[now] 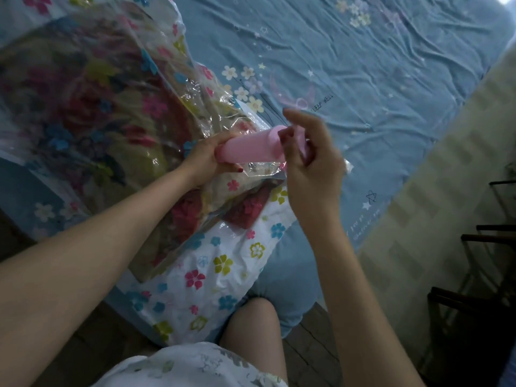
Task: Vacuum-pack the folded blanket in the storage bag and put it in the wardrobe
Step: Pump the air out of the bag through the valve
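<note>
A clear storage bag printed with coloured flowers lies on the bed at the left. Inside it sits the folded blanket, patterned in red, olive and blue. A pink hand pump lies tilted over the bag's near right part. My left hand grips the pump's barrel at its lower end. My right hand holds the pump's handle end, its fingers curled round it. The pump's tip is hidden behind my left hand.
The blue bed sheet with stars and flowers stretches away to the right. Pale patterned bedding runs along the bed's right edge. A dark metal rack stands at the far right. My knee is against the bed's front.
</note>
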